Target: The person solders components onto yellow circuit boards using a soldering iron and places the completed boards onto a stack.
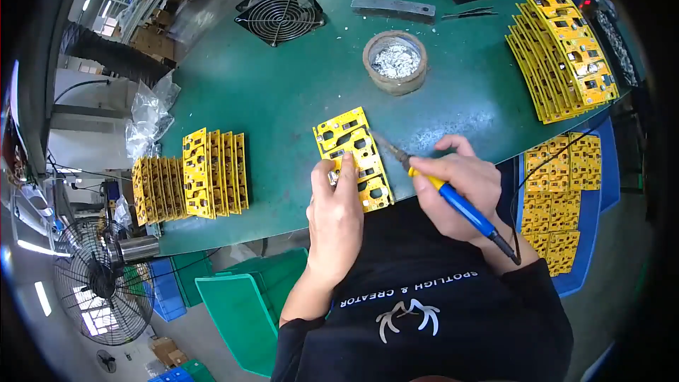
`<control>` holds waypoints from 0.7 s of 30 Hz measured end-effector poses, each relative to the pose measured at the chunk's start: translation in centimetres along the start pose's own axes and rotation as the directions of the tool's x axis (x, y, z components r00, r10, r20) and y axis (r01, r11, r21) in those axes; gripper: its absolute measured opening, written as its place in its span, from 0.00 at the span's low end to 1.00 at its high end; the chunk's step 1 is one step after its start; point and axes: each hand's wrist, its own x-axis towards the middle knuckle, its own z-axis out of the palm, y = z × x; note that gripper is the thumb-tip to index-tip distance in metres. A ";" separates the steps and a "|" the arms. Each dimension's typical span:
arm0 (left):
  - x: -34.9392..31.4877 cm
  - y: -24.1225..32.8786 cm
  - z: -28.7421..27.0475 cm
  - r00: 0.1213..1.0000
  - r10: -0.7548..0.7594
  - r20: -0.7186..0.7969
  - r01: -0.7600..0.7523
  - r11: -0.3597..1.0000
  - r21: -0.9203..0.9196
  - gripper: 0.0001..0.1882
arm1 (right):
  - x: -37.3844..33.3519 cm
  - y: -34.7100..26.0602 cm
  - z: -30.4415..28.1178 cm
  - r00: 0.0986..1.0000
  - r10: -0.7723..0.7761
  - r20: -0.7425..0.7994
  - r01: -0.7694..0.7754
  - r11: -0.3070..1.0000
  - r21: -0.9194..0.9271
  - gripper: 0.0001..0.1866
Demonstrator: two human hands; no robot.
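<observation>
The left hand (334, 216) is gripping a yellow circuit panel (366, 161) lying beneath its thumb; the right hand (460, 185) is gripping a blue soldering iron (467, 211), tip ahead of its fingers. A slipping grip could be risking a burned left thumb.

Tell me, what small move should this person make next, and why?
Probably a slight shift of the right hand, guiding the metal tip of the blue-and-yellow pen-shaped tool over the yellow rectangular circuit board. The tool is gripped, its tip lies close by the board's right edge, and the left hand rests on the board, seemingly steadying it. Contact is unclear.
</observation>
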 end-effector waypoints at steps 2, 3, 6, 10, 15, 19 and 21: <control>0.4 -0.3 0.3 1.000 -0.009 -0.014 0.010 1.000 0.016 0.16 | 0.6 0.2 -0.4 1.000 -0.010 -0.021 0.010 1.000 -0.018 0.14; 0.8 -0.7 0.5 0.999 0.003 -0.044 -0.002 1.000 0.016 0.16 | 0.9 0.3 -0.6 0.998 0.012 -0.065 -0.016 0.998 -0.061 0.15; 2.1 -1.6 0.8 0.996 0.001 -0.092 0.000 1.000 0.018 0.14 | 1.8 1.4 -0.8 0.991 -0.009 -0.131 -0.010 0.990 -0.140 0.16; 3.2 -2.7 1.2 0.988 0.001 -0.152 0.001 1.000 0.010 0.13 | 2.4 2.6 -0.3 0.987 0.026 -0.157 -0.059 0.976 -0.211 0.16; 1.0 -2.6 -0.1 0.962 0.024 -0.271 -0.057 0.992 -0.113 0.06 | 0.6 0.9 -0.6 0.997 -0.007 -0.072 -0.001 0.994 -0.114 0.15; -1.1 -2.3 -0.8 0.969 0.059 -0.241 -0.104 0.979 -0.175 0.05 | -0.7 -0.5 -0.1 0.998 -0.056 0.014 0.055 0.996 0.070 0.13; -1.8 -1.9 -0.7 0.976 0.068 -0.205 -0.106 0.978 -0.180 0.06 | -1.2 -0.9 0.3 0.996 -0.077 0.042 0.074 0.995 0.071 0.13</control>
